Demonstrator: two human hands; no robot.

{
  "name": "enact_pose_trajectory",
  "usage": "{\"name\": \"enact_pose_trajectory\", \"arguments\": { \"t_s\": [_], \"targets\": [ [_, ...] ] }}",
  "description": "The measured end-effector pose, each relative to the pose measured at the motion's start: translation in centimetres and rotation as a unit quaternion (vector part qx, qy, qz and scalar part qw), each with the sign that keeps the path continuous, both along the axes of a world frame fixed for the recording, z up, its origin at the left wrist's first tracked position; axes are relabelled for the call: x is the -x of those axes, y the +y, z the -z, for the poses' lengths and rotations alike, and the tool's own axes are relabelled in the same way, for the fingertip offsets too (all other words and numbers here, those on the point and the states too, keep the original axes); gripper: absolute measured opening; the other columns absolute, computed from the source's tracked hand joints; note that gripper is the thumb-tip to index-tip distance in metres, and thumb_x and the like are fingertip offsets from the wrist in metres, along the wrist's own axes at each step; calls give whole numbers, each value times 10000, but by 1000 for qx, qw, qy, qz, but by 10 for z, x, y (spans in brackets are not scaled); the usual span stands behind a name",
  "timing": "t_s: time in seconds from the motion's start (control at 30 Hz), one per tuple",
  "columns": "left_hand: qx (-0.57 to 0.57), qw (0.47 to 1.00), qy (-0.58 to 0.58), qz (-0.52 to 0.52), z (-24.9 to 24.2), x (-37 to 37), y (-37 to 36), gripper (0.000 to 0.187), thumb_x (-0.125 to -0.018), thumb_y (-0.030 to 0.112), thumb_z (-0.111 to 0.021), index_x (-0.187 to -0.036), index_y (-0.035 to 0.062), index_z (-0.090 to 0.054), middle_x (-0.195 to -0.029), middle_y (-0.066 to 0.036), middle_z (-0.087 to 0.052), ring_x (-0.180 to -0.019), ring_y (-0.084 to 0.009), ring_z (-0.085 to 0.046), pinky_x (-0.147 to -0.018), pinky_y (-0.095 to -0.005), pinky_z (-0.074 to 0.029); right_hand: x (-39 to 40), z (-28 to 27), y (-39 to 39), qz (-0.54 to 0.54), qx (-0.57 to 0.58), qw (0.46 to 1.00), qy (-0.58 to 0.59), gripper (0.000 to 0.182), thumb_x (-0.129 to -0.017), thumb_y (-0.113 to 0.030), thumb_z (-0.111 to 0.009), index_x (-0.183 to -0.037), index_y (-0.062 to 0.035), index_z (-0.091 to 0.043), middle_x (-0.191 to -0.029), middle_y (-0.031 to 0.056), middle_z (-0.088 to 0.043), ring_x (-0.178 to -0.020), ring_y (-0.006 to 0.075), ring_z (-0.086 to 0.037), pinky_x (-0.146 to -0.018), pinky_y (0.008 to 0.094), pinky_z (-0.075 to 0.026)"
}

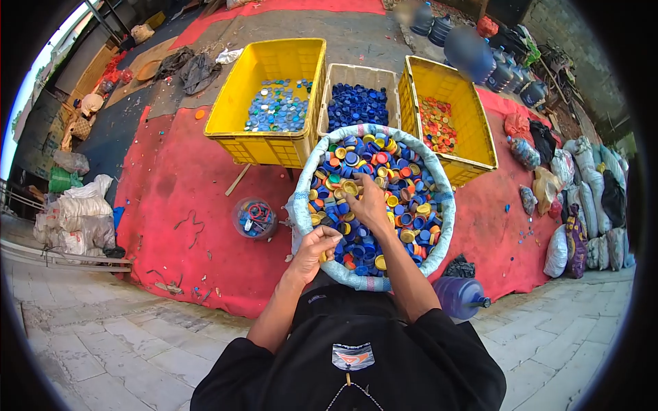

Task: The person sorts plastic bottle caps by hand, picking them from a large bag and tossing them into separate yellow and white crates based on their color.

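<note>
In front of my body stands a round container (445, 198) with a pale blue fabric rim, full of mixed plastic bottle caps (411, 222) in blue, yellow, orange and green. My right hand (370, 205) reaches over the middle of the pile, thumb and fingers closed around a yellow bottle cap (350, 188). Over the near left rim, my left hand (315, 252) is curled with its fingertips together. A bit of a yellow bottle cap (323, 257) shows beneath those fingers; the rest of its grip is hidden.
Beyond the container stand a yellow crate (260, 145) of pale caps, a whitish crate (362, 72) of dark blue caps and another yellow crate (473, 152) of orange caps. A small tub (254, 229) sits left, a water jug (460, 297) right. Filled sacks (582, 185) line the right.
</note>
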State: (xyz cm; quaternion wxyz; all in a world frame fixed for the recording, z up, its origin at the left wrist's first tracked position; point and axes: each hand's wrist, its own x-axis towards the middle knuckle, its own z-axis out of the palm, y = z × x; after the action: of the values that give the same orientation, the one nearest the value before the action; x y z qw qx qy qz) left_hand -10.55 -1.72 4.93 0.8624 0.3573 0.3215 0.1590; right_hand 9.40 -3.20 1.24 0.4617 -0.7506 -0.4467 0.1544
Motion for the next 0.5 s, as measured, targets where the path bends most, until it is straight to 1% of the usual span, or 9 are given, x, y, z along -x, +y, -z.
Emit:
{"name": "enact_pose_trajectory", "arguments": {
  "t_s": [0.07, 0.13, 0.17, 0.2, 0.23, 0.27, 0.37, 0.47, 0.5],
  "targets": [
    [-136, 985, 79, 65, -6, -14, -13, 210, -846, 154, -729, -980, 50, -605, -771, 31, -545, -664, -37, -476, -599, -213, -392, -18, -20, -23, 42, 14, 988, 147, 509, -793, -197, -724, -1216, 16, -537, -1082, 168, -661, -940, 270, -641, -816, 350, -512],
    [-297, 940, 124, 117, 12, -28, -24, 290, -787, 166, -794, -970, 20, -623, -795, 16, -574, -630, -29, -468, -575, -205, -390, -36, -29, -53, 67, -71, 949, 299, 510, -823, -196, -702, -1251, 17, -524, -1112, 140, -640, -928, 176, -623, -784, 310, -512],
    [-357, 908, 155, 158, 9, -34, -29, 326, -766, 174, -794, -987, 11, -618, -834, -32, -608, -691, -83, -529, -613, -245, -431, -45, -37, -70, 64, -85, 915, 389, 471, -842, -153, -668, -1257, 13, -517, -1151, 141, -613, -943, 146, -608, -761, 300, -511],
    [-416, 869, 184, 196, 0, -41, -34, 363, -745, 181, -793, -1005, 1, -613, -873, -81, -643, -752, -137, -589, -650, -284, -472, -51, -34, -85, 74, -131, 877, 457, 436, -873, -134, -601, -1277, -3, -504, -1154, 117, -599, -955, 143, -602, -772, 296, -497],
    [-477, 836, 174, 208, -2, -46, -40, 427, -745, 232, -786, -1048, 2, -593, -939, -140, -655, -829, -261, -643, -706, -366, -508, -55, -36, -102, 67, -154, 849, 502, 428, -878, -147, -579, -1277, -11, -505, -1172, 108, -596, -954, 157, -602, -777, 294, -487],
    [-514, 815, 170, 208, 3, -51, -46, 446, -750, 248, -782, -1068, 5, -583, -950, -148, -654, -860, -291, -642, -726, -388, -511, -57, -38, -118, 59, -178, 818, 544, 422, -883, -160, -557, -1277, -18, -506, -1190, 99, -592, -952, 170, -602, -782, 293, -477],
    [-591, 755, 170, 227, 14, -58, -62, 567, -758, 333, -776, -1158, 17, -527, -1019, -194, -649, -945, -393, -634, -786, -472, -514, -57, -23, -156, 72, -226, 786, 571, 494, -808, -152, -535, -1282, -19, -500, -1203, 123, -582, -1025, 214, -583, -840, 343, -477],
    [-591, 736, 199, 261, 9, -65, -70, 600, -745, 347, -788, -1164, 14, -517, -1046, -212, -649, -940, -400, -641, -772, -480, -518, -47, -22, -183, 91, -266, 739, 612, 513, -775, -145, -544, -1269, -8, -516, -1225, 159, -573, -1049, 251, -584, -871, 363, -481],
    [-567, 732, 237, 294, 6, -69, -70, 657, -721, 361, -811, -1185, -1, -518, -1147, -197, -646, -1037, -374, -628, -852, -442, -510, -44, -23, -190, 99, -269, 729, 622, 510, -778, -146, -545, -1267, -6, -519, -1229, 165, -571, -1054, 258, -585, -875, 369, -483]
  ]
}}
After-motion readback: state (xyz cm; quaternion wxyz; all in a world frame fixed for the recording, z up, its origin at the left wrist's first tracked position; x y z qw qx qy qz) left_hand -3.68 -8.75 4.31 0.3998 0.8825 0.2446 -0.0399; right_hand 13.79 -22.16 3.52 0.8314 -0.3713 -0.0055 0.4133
